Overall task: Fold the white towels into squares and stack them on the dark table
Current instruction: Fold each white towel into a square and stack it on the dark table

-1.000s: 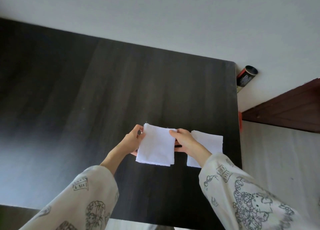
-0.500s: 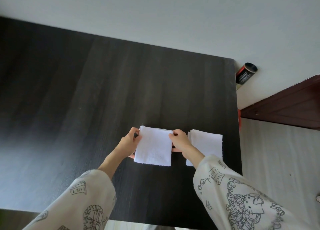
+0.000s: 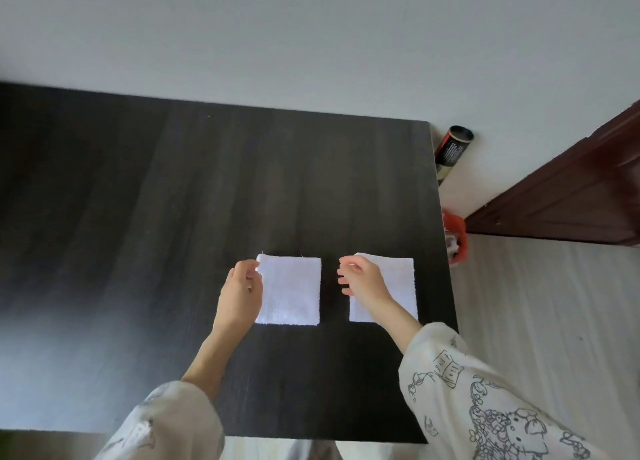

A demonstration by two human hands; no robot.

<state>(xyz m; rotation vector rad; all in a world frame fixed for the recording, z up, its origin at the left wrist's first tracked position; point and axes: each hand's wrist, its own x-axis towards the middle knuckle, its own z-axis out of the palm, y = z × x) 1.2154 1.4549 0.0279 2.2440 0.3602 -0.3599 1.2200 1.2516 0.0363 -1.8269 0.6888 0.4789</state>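
Two towels are lying folded into squares on the table (image 3: 145, 224), side by side with a bare strip of table between them, not stacked. So I'm judging folding as done for these two, stacking as still left. No other towels are showing in view, so I can't tell if more are waiting.

My left hand (image 3: 240, 295) is sitting at the left edge of the left towel (image 3: 290, 291); fingers are loosely curled, tips right at the towel's upper left corner. Touching or just off it, I can't tell. It isn't lifting anything; the towel is lying flat.

My right hand (image 3: 362, 279) is hovering over the left part of the right towel (image 3: 398, 286), fingers loosely curled and pointing toward the gap, holding nothing. My wrist and forearm are covering the towel's lower left area.

Left towel is lying between my two hands, nearer the left one. Right towel is lying under and to the right of my right hand, close to the table's right edge.

I'm guessing next is picking one square up and laying it on the other, edges matched. Risk: the fold opening up on lifting.

Off the table at right: a dark can (image 3: 452, 149) on the floor, something red (image 3: 455, 239) by the table edge.
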